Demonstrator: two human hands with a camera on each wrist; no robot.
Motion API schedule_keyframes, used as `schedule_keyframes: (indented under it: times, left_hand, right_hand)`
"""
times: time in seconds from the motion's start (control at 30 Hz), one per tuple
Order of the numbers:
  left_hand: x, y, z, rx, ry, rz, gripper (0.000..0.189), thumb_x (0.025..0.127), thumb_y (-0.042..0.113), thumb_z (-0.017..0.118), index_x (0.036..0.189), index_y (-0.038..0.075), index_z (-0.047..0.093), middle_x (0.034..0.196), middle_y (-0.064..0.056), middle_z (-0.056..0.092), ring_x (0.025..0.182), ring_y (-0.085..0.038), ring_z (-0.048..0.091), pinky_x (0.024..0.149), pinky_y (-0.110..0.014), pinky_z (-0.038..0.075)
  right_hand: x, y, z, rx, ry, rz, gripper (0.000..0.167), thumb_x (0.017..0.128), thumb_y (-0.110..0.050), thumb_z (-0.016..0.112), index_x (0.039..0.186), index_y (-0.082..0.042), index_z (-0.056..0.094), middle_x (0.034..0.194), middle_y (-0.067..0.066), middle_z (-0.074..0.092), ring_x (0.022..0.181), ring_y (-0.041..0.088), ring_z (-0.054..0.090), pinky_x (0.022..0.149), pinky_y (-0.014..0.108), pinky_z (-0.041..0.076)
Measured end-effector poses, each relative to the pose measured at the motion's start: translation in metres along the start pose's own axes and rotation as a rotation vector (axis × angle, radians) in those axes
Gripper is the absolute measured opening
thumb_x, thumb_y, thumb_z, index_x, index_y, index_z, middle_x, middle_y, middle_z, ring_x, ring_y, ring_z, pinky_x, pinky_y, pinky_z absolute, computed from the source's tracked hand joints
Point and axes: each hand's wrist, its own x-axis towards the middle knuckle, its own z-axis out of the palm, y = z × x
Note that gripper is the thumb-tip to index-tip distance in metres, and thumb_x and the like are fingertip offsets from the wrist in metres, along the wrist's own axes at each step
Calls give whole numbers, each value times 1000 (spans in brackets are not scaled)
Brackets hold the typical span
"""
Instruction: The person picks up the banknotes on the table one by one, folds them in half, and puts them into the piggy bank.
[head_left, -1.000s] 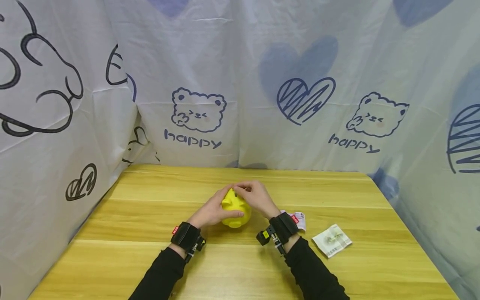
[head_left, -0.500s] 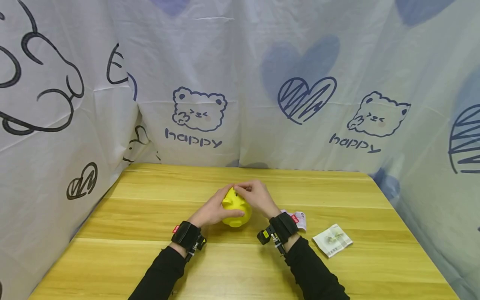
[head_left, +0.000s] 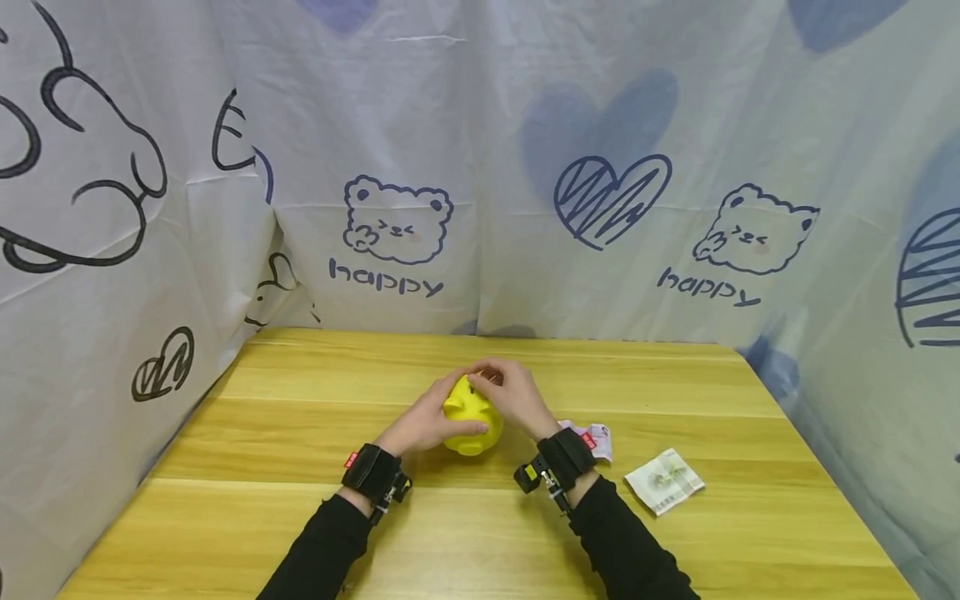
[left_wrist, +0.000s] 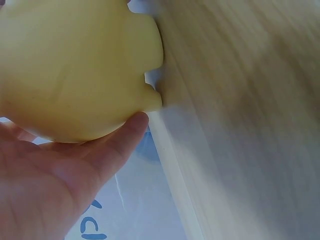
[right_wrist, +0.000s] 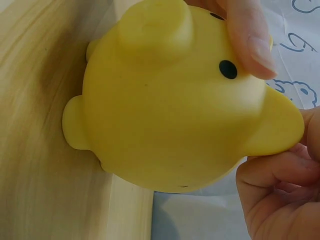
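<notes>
- We have the yellow pig (head_left: pixel 472 435) at the middle of the head view, standing on the wooden table (head_left: pixel 450 533).
- Our left hand (head_left: pixel 429 423) curves round it, thumb laid across the front, and grips it.
- Our right hand (head_left: pixel 519 398) is at its top with bent fingers; whether they pinch anything, we cannot tell.
- We judge the pig light and probably hollow, with a smooth skin that could slide under dry fingers; whether the wall is stiff or gives, the pictures do not settle.
- We would hold it by the broad rounded sides, low down, and keep pulling force off the ear (right_wrist: pixel 280 125).
- The right wrist view alone gives us the snout (right_wrist: pixel 157 32) at upper left of centre and the eye (right_wrist: pixel 228 69) near a fingertip.
- The left wrist view shows stubby feet (left_wrist: pixel 147 42) near its upper middle, close against the wood.
- Only the head view shows the purplish paper (head_left: pixel 601 442) and the greenish paper (head_left: pixel 665 481), right of centre.
</notes>
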Motion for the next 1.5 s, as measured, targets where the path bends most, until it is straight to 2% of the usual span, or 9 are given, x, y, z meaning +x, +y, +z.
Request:
schedule_keyframes:
  times: [0.43, 0.73, 1.07, 1.2, 1.5]
  left_hand:
    - [-3, 0, 1, 32, 20, -72, 104, 77, 58, 76, 157, 23, 20, 151, -10, 36, 116, -23, 51, 99, -45, 46]
    - [-1, -1, 2, 28, 19, -56, 103, 77, 55, 78, 157, 22, 22, 149, -10, 38, 115, -22, 52, 97, -41, 47]
    - [-2, -1, 2, 30, 16, -63, 103, 77, 55, 78, 157, 23, 21, 146, -9, 39, 111, -21, 52, 95, -40, 47]
    - [-2, 0, 2, 26, 18, -63, 104, 77, 55, 78, 157, 22, 21, 148, -11, 38, 112, -22, 51, 96, -42, 47]
    - [-1, -1, 2, 38, 21, -65, 105, 76, 56, 78, 157, 22, 20, 150, -11, 37, 113, -21, 51, 97, -42, 46]
  right_hand:
    - [0, -2, 1, -35, 21, 16, 16, 93, -23, 68, 101, -12, 76, 94, 3, 73, 79, 13, 61, 69, 27, 50]
    - [0, -2, 2, -72, 53, -21, 10, 90, -18, 72, 96, -11, 74, 79, 1, 65, 69, 11, 56, 62, 24, 46]
    - [0, -2, 2, -97, 48, 0, 11, 91, -17, 68, 95, -10, 76, 87, 3, 72, 73, 12, 59, 65, 25, 49]
    - [-1, -2, 3, -121, 55, -14, 12, 89, -14, 68, 97, -9, 76, 85, 3, 71, 74, 13, 59, 66, 25, 50]
    - [0, -4, 4, -138, 69, 9, 12, 88, -16, 69, 95, -10, 76, 83, 2, 70, 74, 13, 59, 67, 26, 50]
